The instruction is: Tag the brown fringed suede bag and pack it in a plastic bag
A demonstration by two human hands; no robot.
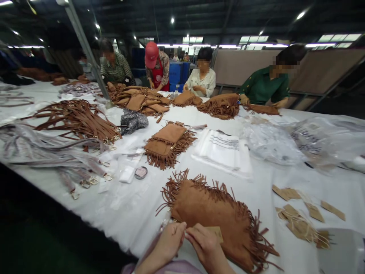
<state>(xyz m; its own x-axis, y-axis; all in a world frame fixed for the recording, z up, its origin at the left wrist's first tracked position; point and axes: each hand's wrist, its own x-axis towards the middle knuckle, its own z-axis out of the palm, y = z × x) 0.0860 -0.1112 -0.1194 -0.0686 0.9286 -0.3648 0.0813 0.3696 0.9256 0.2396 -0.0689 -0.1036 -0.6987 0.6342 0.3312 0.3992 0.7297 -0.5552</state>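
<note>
A brown suede bag with long fringe (211, 209) lies flat on the table in front of me. At its near left edge, my left hand (171, 239) is closed, thumb and fingers pinched together. Close beside it, my right hand (203, 241) is also closed in a pinch, its fingertips almost meeting the left ones. A small pale bit shows between the fingertips, too small to name. A tan cardboard tag (216, 232) rests against the bag just behind my right hand, partly covered by it.
Loose tan tags with white strings (299, 224) lie to the right. Folded white bags (219, 152), another fringed bag (168, 139) and a small round tin (140, 172) lie beyond. Brown straps (76, 118) and grey straps (48, 148) are heaped left. Several co-workers stand across the table.
</note>
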